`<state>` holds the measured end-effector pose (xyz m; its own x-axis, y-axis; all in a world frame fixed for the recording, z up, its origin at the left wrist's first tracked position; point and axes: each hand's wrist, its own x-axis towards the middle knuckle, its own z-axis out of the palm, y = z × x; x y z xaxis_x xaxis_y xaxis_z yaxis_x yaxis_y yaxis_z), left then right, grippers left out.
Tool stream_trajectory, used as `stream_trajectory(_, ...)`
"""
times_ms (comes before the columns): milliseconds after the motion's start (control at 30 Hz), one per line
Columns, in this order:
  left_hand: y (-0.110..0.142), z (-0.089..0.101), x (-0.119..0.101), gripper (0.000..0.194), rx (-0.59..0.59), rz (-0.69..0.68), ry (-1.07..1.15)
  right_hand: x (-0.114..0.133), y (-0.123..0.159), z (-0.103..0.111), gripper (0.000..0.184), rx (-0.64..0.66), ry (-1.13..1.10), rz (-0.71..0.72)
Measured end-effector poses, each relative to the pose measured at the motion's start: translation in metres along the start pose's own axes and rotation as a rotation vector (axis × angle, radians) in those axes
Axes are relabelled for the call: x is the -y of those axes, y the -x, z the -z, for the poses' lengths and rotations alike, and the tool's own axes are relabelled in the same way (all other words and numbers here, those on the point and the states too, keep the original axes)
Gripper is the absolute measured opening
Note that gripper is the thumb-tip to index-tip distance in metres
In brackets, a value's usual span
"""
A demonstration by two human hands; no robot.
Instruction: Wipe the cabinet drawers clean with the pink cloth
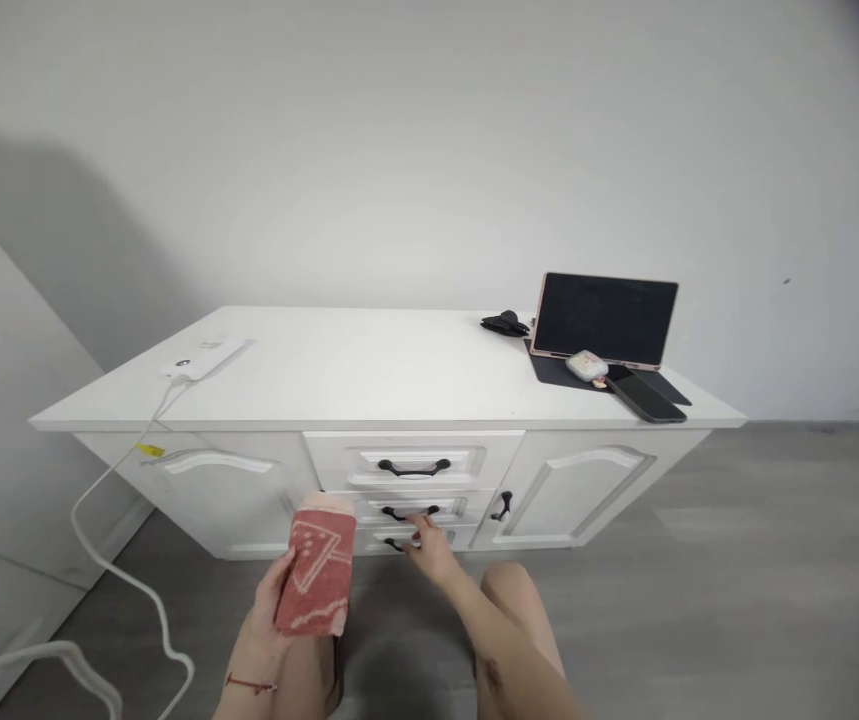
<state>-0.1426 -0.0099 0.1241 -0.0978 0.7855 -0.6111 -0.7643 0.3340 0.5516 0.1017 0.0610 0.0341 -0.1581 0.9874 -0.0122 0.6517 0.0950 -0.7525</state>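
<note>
Left hand (273,592) has a folded red patterned towel (318,572) in its grip, towel sticking out toward 2 o'clock. Right hand (433,552), towel's 3 o'clock, by the lower drawer handles (393,515); can't tell if gripping.

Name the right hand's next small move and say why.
Probably the right hand should hook one handle and draw it gently outward: it is at the middle handle and lower handle, the drawers look shut, and the left hand holds the folded red cloth to the side.
</note>
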Motion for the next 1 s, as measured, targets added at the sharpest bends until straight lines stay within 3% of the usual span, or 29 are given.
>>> stream_trajectory(200, -0.002, 0.011, 0.0, 0.019, -0.039, 0.021, -0.133, -0.006, 0.077, 0.011, 0.028, 0.054, -0.104, 0.057)
stream_trajectory(333, 0.006, 0.013, -0.005, 0.023, -0.051, 0.006, -0.128, -0.003, 0.122, 0.031, 0.027, -0.087, -0.159, 0.093)
stream_trajectory(467, 0.023, 0.012, -0.015, 0.029, -0.04, -0.049, -0.064, -0.004, 0.153, 0.069, 0.031, -0.282, 0.039, 0.102)
stream_trajectory(567, 0.035, 0.014, -0.02, 0.041, -0.068, -0.058, -0.059, -0.021, 0.164, 0.088, 0.036, -0.453, 0.191, 0.01)
stream_trajectory(667, 0.043, 0.019, -0.021, 0.046, -0.076, -0.047, -0.096, -0.043, 0.164, 0.091, 0.046, -0.555, 0.241, -0.064)
stream_trajectory(833, 0.055, 0.042, -0.022, 0.047, -0.177, -0.153, -0.243, -0.058, 0.162, 0.09, 0.053, -0.558, 0.317, -0.125)
stream_trajectory(1000, 0.059, 0.06, -0.022, 0.05, -0.102, -0.413, -0.469, -0.062, 0.167, 0.096, 0.054, -0.545, 0.293, -0.14)
